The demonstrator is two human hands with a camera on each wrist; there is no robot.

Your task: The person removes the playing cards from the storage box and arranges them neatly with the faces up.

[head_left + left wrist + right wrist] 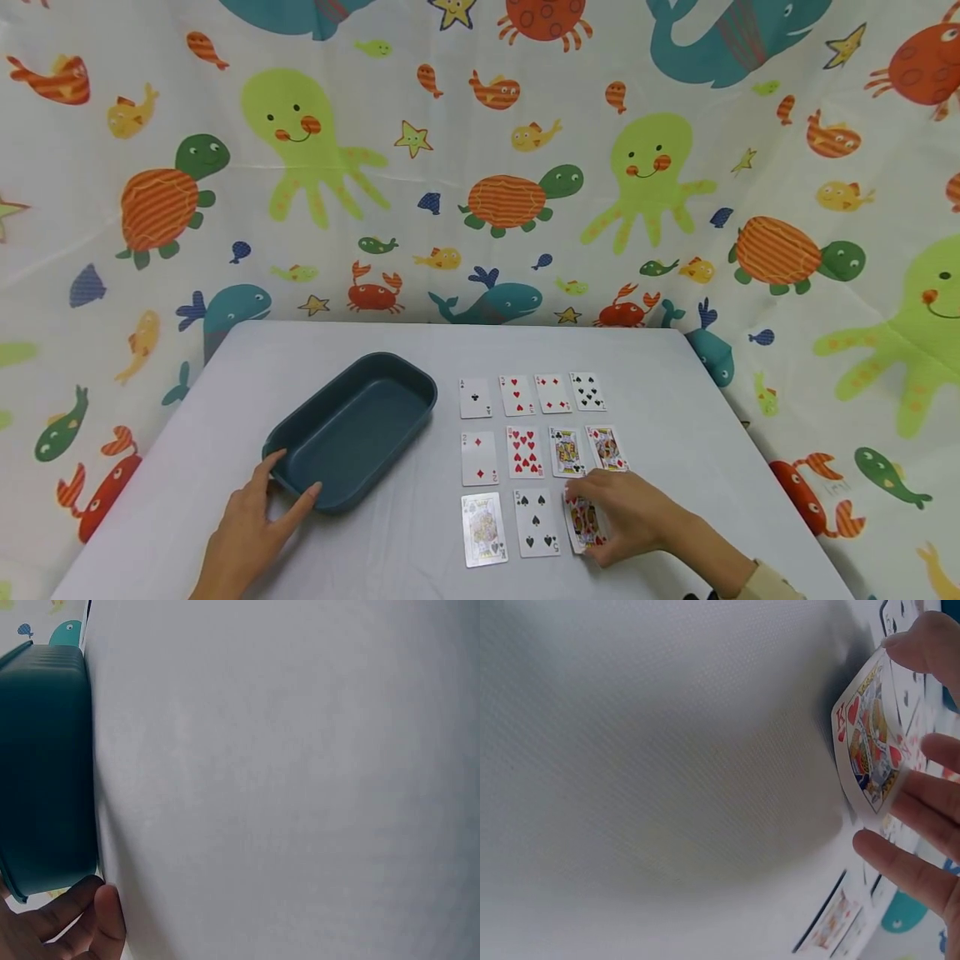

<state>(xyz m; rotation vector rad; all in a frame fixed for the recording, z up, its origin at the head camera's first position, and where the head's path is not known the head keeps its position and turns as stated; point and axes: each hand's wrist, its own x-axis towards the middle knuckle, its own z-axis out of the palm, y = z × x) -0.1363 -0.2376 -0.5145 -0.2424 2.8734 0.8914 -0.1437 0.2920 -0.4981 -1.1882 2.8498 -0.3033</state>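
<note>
My right hand (pixel 621 512) grips a playing card, the king of hearts (pixel 871 739), at the right end of the nearest row. In the right wrist view the card bows between the thumb (pixel 922 649) and the fingers. My left hand (pixel 251 525) holds the near end of a dark teal oblong tub (pixel 352 487), thumb and fingers spread along its rim. The left wrist view shows curled fingers (pixel 109 915) by the tub's lower edge. Beside the held card lie a five of spades (pixel 536 523) and a king of spades (pixel 483 529).
Further face-up cards lie in two rows beyond, including a two of diamonds (pixel 478 458), a king of clubs (pixel 566 452) and an ace of clubs (pixel 475 398). A white cloth covers the table (pixel 675 392). Behind it hangs a curtain (pixel 465 275) printed with sea animals.
</note>
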